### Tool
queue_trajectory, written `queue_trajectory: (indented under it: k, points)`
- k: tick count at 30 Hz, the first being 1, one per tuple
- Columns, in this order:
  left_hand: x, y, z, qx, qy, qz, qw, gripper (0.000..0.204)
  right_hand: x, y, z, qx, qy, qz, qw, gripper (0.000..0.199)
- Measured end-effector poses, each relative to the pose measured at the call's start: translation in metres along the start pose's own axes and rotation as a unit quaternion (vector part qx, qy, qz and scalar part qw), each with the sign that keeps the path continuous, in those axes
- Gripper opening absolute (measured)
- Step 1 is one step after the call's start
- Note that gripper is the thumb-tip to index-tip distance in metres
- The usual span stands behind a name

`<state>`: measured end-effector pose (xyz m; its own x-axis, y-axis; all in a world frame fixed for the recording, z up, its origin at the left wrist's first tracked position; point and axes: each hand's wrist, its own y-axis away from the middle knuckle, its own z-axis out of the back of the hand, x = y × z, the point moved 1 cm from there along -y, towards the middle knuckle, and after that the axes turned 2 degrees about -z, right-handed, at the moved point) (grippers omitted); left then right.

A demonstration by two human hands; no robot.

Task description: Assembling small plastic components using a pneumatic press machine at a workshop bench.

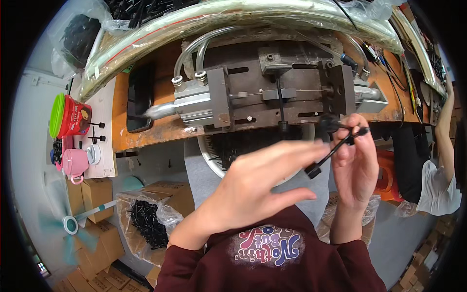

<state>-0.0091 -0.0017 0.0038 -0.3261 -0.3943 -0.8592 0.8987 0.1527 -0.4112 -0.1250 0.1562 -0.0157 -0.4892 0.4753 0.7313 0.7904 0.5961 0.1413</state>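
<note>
Far left: red tub with green lid [68, 116] and pink cup [74, 163] on a white shelf, two spare black pins beside them

Low left: open carton lined with a plastic bag [148, 214], heaped with black plastic parts, looks like the feed stock

Centre far: metal press jig [272, 90] with air cylinder and clear hoses on an orange bench [121, 117]; one black part seated upright in the middle slot, no hand on it

Below jig: white bowl [210, 156] holding more black parts, mostly hidden behind the hands

Left hand [258, 182] near centre, fingers extended and loosely together, tips touching or almost touching the lower end of the black rod [335, 146], no firm grip visible

Right hand [357, 165] raised just in front of the jig's right end, thumb and forefinger pinching the rod's upper end near its round head; rod slants down-left between the hands, clear of the jig

Judgement: mid-cycle, part picked and being oriented in hand, not loaded yet; plenty left in carton and bowl, cannot tell finished count

Far right: another person's arm and white sleeve [438, 190] at the same bench
</note>
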Motion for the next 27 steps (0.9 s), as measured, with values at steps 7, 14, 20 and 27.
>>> queue_trajectory:
  k: [7,14,20,27]
  points:
    - [-0.014,0.016,0.007,0.015,-0.002,-0.030,0.999,0.031,0.007,-0.009,0.000,0.044,-0.016,-0.015,0.999,0.022]
    - [0.016,0.010,-0.002,-0.100,-0.280,-0.074,0.952,0.035,0.013,-0.009,0.009,-0.004,-0.003,0.098,0.995,0.021]
    - [0.039,0.000,-0.017,-0.087,-0.418,-0.056,0.902,0.026,0.009,-0.004,0.012,-0.003,0.014,0.078,0.997,0.020]
    - [0.033,-0.012,-0.013,-0.059,-0.442,-0.041,0.894,0.027,0.009,-0.004,0.010,0.007,0.041,0.072,0.997,0.019]
